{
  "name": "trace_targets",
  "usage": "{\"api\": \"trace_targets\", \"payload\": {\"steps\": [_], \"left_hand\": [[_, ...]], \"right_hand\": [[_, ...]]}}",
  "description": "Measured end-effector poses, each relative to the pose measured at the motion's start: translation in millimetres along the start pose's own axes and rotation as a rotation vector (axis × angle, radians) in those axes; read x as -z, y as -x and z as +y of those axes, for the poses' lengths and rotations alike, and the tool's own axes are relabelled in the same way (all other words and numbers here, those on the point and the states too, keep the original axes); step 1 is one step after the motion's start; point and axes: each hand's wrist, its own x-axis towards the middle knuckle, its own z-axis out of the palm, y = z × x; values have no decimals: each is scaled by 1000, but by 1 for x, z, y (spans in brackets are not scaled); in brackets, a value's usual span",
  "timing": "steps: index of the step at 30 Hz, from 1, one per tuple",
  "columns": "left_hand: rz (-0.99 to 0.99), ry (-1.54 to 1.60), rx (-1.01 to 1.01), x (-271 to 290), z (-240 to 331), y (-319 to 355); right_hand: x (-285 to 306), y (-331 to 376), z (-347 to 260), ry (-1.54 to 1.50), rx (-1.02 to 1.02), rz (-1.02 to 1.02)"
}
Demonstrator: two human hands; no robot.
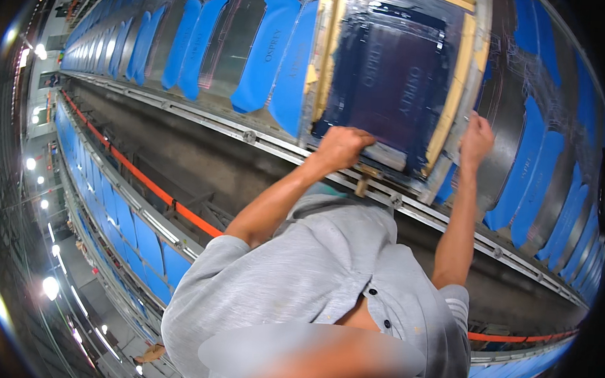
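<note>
A screen-printing frame (474, 68) with a pale rim and yellow tape lies over the table in front of me. Dark blue ink smears its mesh (388, 78), where lettering shows through. My left hand (345, 147) is closed at the near end of the mesh, on what looks like a squeegee (388, 155); its pale bar shows to the right of my fingers, and the rest is hidden. At the frame's right edge, my right hand (477, 139) is closed, with its fingers against the rim. Blue cut fabric pieces (267, 59) lie flat on both sides of the frame.
A metal rail (184, 111) runs along the table's near edge, with a small wooden block (362, 185) by the frame. More blue pieces (529, 172) continue to the right. Behind me are an orange bar (150, 188) and another table with blue pieces (122, 211).
</note>
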Motion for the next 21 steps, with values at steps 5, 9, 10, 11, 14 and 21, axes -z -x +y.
{"api": "trace_targets", "payload": {"steps": [5,9,10,11,14,21], "left_hand": [[73,-94,5,62,-108,43],[-8,-60,68,80,-136,62],[-27,-66,48,91,-142,57],[-39,-69,37,99,-138,52],[-49,-38,22,118,-126,44],[-78,-28,25,99,-140,60]], "right_hand": [[-124,42,-54,-150,-34,-33],[-158,73,-63,-25,22,30],[-163,77,-69,-37,-16,44],[-157,75,-75,-24,-57,57],[-142,70,-89,-2,-49,58],[-157,72,-84,26,-155,10]]}}
